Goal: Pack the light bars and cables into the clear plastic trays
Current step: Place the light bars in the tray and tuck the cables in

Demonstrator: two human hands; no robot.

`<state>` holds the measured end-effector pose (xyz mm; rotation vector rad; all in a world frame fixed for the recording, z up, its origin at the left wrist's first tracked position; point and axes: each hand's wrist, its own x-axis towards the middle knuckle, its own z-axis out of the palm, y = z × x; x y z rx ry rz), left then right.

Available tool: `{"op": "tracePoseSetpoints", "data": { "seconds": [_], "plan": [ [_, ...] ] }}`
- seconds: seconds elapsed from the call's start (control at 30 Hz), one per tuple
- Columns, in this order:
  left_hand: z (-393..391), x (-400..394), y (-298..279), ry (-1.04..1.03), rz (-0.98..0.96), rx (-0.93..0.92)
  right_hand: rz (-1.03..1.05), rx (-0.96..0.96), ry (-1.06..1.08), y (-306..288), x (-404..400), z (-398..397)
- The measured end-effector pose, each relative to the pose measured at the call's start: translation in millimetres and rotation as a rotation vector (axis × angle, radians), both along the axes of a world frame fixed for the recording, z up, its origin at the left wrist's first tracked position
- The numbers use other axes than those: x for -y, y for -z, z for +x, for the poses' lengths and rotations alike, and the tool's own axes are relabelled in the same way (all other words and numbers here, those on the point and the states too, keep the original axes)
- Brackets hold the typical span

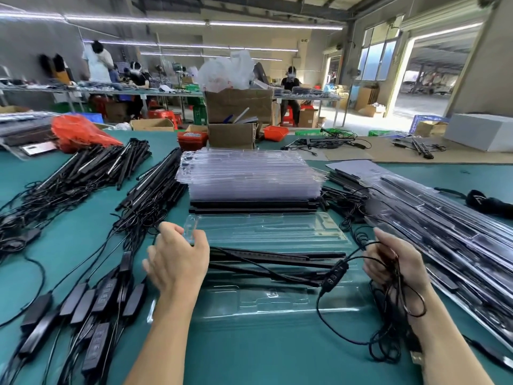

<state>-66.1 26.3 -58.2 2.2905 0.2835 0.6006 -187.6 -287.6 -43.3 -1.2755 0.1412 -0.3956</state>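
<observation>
Green desk (69,245), crowded. Centre: open clear tray (277,301), black light bars (277,258) lying across it. Right hand (394,262), fingers curled round coiled black cable (394,295). Left hand (177,259), fingers relaxed, touching tray's far half.

Person, head-camera view: two bare forearms entering from the lower edge of the frame, each ending in an ungloved hand, left hand (177,259) and right hand (394,262). No sleeve or cuff shows along either forearm as far as the frame edge, and no glove, ring, watch, bracelet or wrist strap is seen on either hand or wrist. Fingernails appear short and plain where they show on the left hand; the rest of the body lies out of view.
</observation>
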Motion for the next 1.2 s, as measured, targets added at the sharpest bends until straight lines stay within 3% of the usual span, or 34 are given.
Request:
{"op": "tracePoseSetpoints", "data": {
  "seconds": [0.2, 0.4, 0.63, 0.77, 0.93, 1.1, 1.2],
  "plan": [
    [-2.2, 0.9, -2.6, 0.021, 0.368, -0.133, -0.427, -0.079, 0.003, 5.1, -12.2, 5.5],
    [-1.7, 3.3, -0.3, 0.132, 0.409, -0.125, -0.606, -0.118, 0.015, 14.1, -18.6, 9.2],
    [-3.5, 8.4, 5.0, 0.189, 0.474, -0.119, -0.683, -0.145, 0.029, 18.7, -19.1, 15.1],
    [-5.0, 10.4, 3.3, 0.115, 0.473, 0.036, -0.704, -0.171, 0.016, 20.2, -18.6, 15.5],
    [-2.8, 13.0, 5.7, 0.217, 0.353, -0.008, -0.749, -0.183, -0.011, 19.8, -17.8, 14.5],
    [-7.3, 18.0, 5.5, 0.114, 0.636, -0.049, -0.789, -0.167, -0.021, 17.2, -20.5, 11.9],
    [-7.6, 20.6, 6.4, 0.178, 0.585, -0.045, -0.794, -0.16, -0.007, 16.9, -21.9, 12.2]
  ]
}}
